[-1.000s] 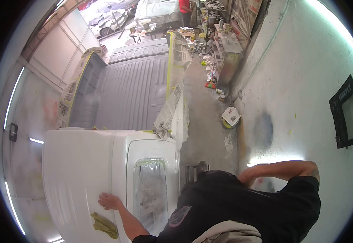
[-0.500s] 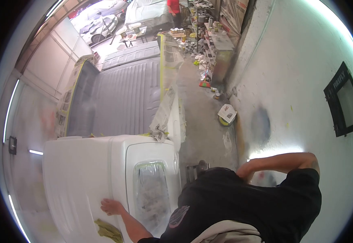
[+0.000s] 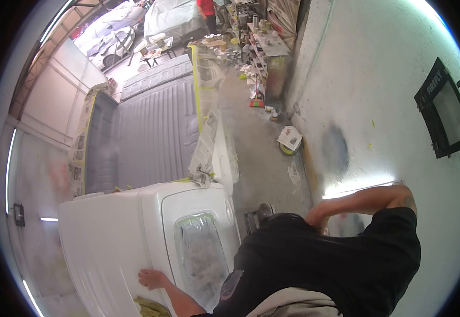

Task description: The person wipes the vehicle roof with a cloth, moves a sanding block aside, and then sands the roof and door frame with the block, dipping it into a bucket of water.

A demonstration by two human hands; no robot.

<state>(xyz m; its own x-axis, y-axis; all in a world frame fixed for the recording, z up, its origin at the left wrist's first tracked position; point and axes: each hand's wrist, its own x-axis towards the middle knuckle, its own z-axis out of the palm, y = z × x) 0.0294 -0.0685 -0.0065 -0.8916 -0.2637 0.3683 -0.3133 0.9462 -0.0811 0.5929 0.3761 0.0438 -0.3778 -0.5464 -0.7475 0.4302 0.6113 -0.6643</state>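
Observation:
My left hand (image 3: 153, 279) rests on the glossy white roof (image 3: 103, 238) of a pickup cab, fingers slightly bent and apart, with nothing seen in it. Just below it on the roof lies a crumpled olive-green cloth (image 3: 150, 307), partly cut off by the frame edge. Beside the forearm is the cab's side window (image 3: 201, 248), covered with clear plastic and edged with tape. On the other side, my right arm bends back in toward my waist. Only a sliver of my right hand (image 3: 322, 225) shows there; its fingers are hidden behind my torso.
Behind the cab is the grey truck bed (image 3: 153, 132), its sides masked with newspaper and yellow tape. A step (image 3: 252, 222) stands under my foot. Along the right wall are a newspaper-topped container (image 3: 290, 140), a broom (image 3: 256, 103) and cluttered shelves (image 3: 274, 45). A person in red (image 3: 206, 8) stands far back.
My view has shifted and tilted, so the truck bed and shelves sit further left. My left hand stays on the roof, its fingers a little more bent; the cloth appears lower in view.

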